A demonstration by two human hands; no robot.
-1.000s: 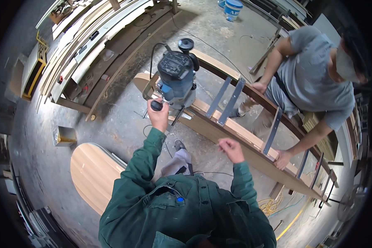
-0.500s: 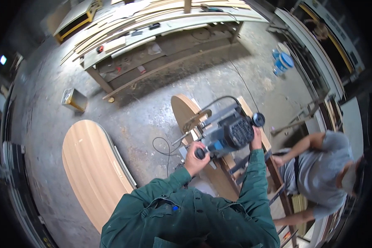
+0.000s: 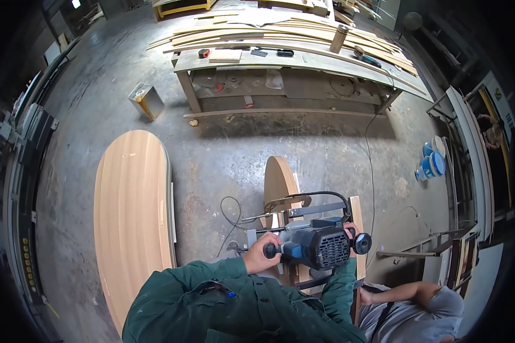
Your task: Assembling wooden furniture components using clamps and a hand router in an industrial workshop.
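A large blue and black plunge router point(image 3: 324, 244) lies tilted on its side across a wooden workpiece, its metal guide rods and base plate toward the far side. My left hand point(image 3: 260, 253) is closed around the black knob at its left. On the far right side of the motor, my right hand point(image 3: 349, 229) grips the other handle, its fingers partly hidden behind the housing. Beyond the router, a round-ended wooden panel point(image 3: 278, 178) stands on edge. A pale wooden strip point(image 3: 356, 220) runs just right of the tool.
A long round-ended panel point(image 3: 133, 211) lies on the left. Ahead stands a workbench point(image 3: 303, 64) piled with strips; nearby is a metal can point(image 3: 146, 103). Blue buckets point(image 3: 431, 166) are at right. A power cord point(image 3: 368, 154) crosses the floor. A grey-shirted co-worker point(image 3: 409, 317) bends close at lower right.
My view has swung up and to the right, so the bench shows more fully and the co-worker sits lower. Both hands keep hold of the router, which looks turned more level.
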